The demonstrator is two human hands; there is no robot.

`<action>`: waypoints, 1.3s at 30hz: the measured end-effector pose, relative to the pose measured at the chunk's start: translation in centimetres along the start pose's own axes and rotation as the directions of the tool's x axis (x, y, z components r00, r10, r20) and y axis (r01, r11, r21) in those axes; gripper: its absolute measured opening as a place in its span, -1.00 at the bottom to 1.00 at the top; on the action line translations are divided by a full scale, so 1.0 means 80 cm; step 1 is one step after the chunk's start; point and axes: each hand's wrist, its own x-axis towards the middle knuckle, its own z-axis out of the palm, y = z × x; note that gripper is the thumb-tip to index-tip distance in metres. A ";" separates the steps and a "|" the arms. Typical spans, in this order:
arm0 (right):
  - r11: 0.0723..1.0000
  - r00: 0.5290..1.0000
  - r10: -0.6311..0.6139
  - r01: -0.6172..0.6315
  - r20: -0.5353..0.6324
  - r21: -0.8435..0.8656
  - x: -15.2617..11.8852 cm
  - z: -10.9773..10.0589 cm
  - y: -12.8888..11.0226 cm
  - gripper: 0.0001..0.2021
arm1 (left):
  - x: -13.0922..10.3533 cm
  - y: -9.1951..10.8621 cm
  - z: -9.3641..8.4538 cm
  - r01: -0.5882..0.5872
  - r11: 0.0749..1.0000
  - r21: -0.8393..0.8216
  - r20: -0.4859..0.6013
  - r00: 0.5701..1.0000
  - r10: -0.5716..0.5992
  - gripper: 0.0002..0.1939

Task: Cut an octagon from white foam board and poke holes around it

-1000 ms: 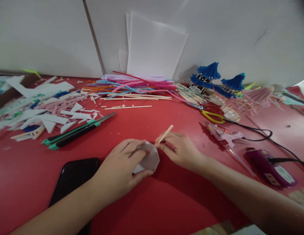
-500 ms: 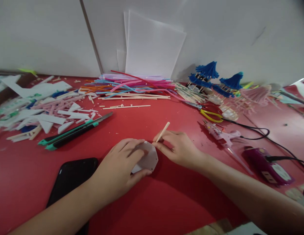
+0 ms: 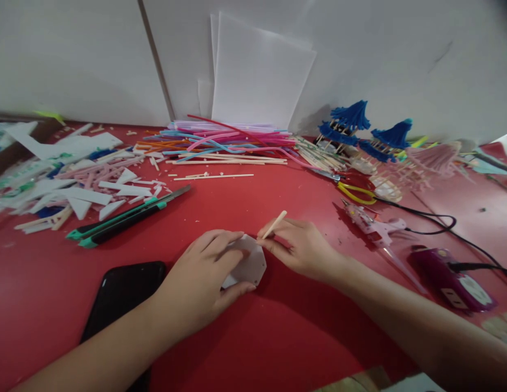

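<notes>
A small white many-sided piece with small dark dots near its corners is on the red table. My left hand is curved over its left side, with the thumb at the lower edge and fingertips at the upper edge. Between the thumb and fingers of my right hand is a short pale wooden stick, tilted up to the right. The right fingertips are at the upper right edge of the white piece; whether the stick touches it I cannot tell.
Left are cutters, a black phone and scraps. Behind lie coloured stems and sticks. Blue-roofed models, yellow-handled scissors, a glue gun and a purple power socket stand or lie right.
The whole view has shifted slightly, moving the table objects a little rightward. The stick in my right hand leans slightly lower; both hands keep their holds.
</notes>
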 end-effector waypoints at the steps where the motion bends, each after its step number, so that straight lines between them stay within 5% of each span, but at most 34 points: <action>1: 1.000 1.000 0.002 -0.002 -0.003 0.007 0.000 0.000 0.000 -0.89 | 0.000 0.000 0.001 -0.003 1.000 0.003 -0.002 1.000 0.003 -0.62; 39: 0.993 0.995 0.069 -0.075 0.069 0.093 0.002 -0.005 0.000 -0.84 | 0.000 0.003 0.000 -0.021 1.000 0.001 -0.033 0.999 0.021 -0.62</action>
